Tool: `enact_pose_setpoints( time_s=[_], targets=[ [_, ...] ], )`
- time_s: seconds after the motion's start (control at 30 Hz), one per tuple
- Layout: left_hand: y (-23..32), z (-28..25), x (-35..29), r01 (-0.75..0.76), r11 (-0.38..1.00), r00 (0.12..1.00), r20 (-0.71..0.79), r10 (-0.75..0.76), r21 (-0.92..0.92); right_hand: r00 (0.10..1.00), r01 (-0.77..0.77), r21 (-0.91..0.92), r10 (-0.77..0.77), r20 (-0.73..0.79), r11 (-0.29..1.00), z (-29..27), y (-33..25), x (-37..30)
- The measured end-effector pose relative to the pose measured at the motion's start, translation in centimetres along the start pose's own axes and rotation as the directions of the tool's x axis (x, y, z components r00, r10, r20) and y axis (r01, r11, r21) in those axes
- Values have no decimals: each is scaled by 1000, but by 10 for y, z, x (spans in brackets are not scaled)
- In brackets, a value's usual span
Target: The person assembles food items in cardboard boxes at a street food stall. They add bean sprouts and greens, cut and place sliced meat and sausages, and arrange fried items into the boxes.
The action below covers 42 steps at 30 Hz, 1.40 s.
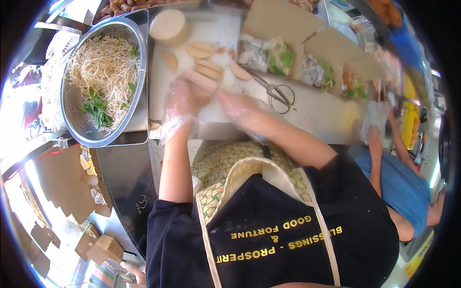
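Observation:
My hands, both in clear plastic gloves, meet over a white cutting board [163, 103]. My left hand [180, 101] is closed at the near edge of a pinkish slice of meat roll [200, 80]. My right hand [237, 105] has its fingertips by the slice's right end; blur hides whether it grips anything. Beyond the slice lie several pale cut pieces [209, 70] and a thick cylinder of meat roll [169, 28]. A lone wedge [240, 71] lies to the right, next to metal scissors [277, 93] with looped handles.
At the left, a metal colander [69, 115] holds bean sprouts [103, 62] and green leaves [98, 108]. Open cardboard boxes [273, 21] with greens and plastic bags line the counter's back right. A co-worker's hands [374, 137] hold a clear bag farther right. Cardboard [62, 177] stands lower left.

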<state>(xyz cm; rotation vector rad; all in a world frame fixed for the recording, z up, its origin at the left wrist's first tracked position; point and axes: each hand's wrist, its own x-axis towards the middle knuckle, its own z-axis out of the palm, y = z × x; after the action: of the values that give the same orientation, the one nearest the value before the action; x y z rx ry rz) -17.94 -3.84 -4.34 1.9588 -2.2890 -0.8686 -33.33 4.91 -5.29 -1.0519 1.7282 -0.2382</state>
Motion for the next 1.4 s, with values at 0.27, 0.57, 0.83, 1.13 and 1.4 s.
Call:
enact_pose_setpoints(
  time_s=[0.27,0.57,0.83,1.13,1.4],
  targets=[
    [-40,26,17,-92,961,726,-643,245,262,956,288,-84,-281,87,954,13,27,17],
    [14,32,16,118,977,986,-95,-137,-177,986,65,-32,-69,-154,997,-43,22,-33],
    [-27,52,8,148,796,982,-8,-188,-586,996,-91,159,93,-4,983,-39,3,-29],
    [-31,74,7,61,525,967,-80,-242,-849,990,140,-39,-140,-6,989,-19,14,-37],
    [-30,72,5,53,598,966,-111,-234,-800,994,-27,171,9,108,985,-12,6,21]
  ],
)
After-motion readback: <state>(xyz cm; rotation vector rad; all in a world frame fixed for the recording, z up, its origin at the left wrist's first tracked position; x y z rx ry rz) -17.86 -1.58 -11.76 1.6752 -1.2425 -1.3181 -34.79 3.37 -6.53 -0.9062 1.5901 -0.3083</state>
